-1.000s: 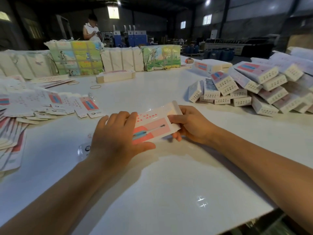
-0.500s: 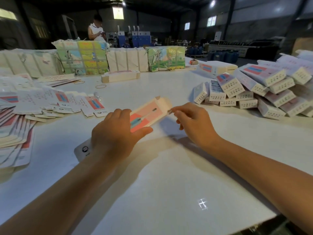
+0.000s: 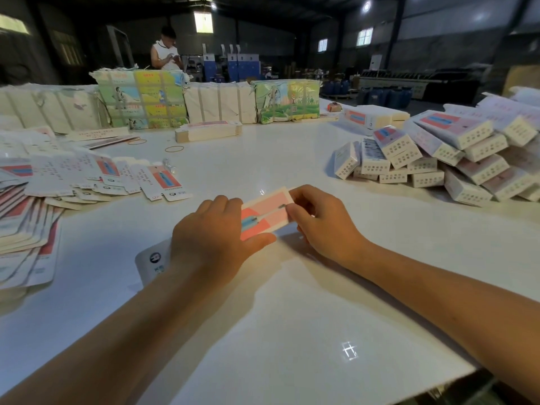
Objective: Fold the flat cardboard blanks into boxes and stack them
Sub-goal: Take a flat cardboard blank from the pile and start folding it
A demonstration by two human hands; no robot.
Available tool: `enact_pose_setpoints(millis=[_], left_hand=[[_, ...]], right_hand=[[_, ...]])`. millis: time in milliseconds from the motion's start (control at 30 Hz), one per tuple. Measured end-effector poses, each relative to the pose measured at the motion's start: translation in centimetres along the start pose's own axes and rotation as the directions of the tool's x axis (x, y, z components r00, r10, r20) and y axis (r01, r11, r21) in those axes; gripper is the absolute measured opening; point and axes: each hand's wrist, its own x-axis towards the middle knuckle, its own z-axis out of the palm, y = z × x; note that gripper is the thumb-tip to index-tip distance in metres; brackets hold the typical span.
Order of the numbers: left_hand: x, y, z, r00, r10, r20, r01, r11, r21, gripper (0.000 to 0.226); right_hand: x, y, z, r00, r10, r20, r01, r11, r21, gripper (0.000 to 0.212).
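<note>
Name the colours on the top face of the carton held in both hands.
Pink and coral-red cardboard carton with a blue tube graphic; head view.

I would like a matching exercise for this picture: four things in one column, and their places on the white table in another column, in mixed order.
Things:
1. pink and white cardboard box being folded
2. heap of finished white boxes
3. spread of flat white and red cardboard blanks
4. thin tan rubber band

Places:
A. at the right side of the table
B. between the left hand and right hand
C. alone on the table, toward the far side
D. at the left side of the table

Pairs: 1-B, 2-A, 3-D, 4-C
</note>
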Motion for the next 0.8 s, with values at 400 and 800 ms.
enact_pose_setpoints(millis=[400,800], left_hand=[[0.0,-0.2,1.1,0.991,0.131,-0.035,-0.129,0.99,0.061,0.066],[0.2,0.6,0.5,0.993,0.024,-0.115,-0.027,0.999,-0.021,0.06]], right_hand=[[0.3,0.4,-0.4,0.988,0.066,0.14,-0.068,0.998,0.009,0.01],[1.3,-0.4,-1.4,0.903,0.265,0.338,-0.418,0.722,0.551,0.036]])
